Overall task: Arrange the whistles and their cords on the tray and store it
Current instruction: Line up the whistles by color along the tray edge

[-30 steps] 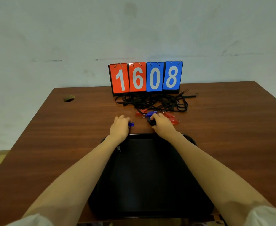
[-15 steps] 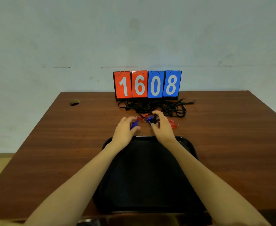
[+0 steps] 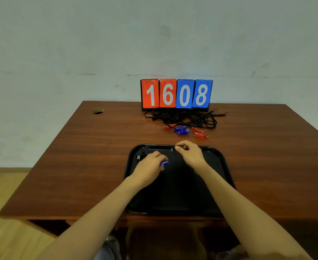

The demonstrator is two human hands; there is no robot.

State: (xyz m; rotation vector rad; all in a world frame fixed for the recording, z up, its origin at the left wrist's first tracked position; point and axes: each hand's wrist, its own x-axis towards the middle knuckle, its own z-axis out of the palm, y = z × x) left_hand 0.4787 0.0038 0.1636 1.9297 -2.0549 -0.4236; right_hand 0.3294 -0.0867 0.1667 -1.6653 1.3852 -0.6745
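The brown wooden table (image 3: 101, 158) fills most of the room in front of the person, with one round cable hole (image 3: 98, 111) near its far left corner. On the near half lies one black tray (image 3: 223, 166), long side running left to right, and both hands are over its far end. At the back edge stands a flip scoreboard (image 3: 176, 94) with four cards, two red and two blue, reading 1608. Just in front of it is a tangle of black cords (image 3: 184, 119); I cannot count the strands.

The left hand (image 3: 150, 165) is curled down onto the tray floor, and its fingers and thumb grip a blue whistle (image 3: 164, 163). Only the whistle's end shows, pointing right from the fist, with the long axis roughly left to right.

The right hand (image 3: 190, 153) is at the tray's far rim. Its thumb and forefinger are closed in a pinch on a small black piece (image 3: 179, 146) with a metal ring at its left end. It is too dark against the tray to say more.

In the tray's far left corner sits a dark clump (image 3: 141, 153) with two metal rings.

Three whistles lie on the table between the cords and the tray. They are a second blue whistle (image 3: 181, 130) lying left to right, a red whistle (image 3: 199, 133) just to its right and angled toward the near right, and another red whistle (image 3: 168, 127) to its left, partly under the cords.
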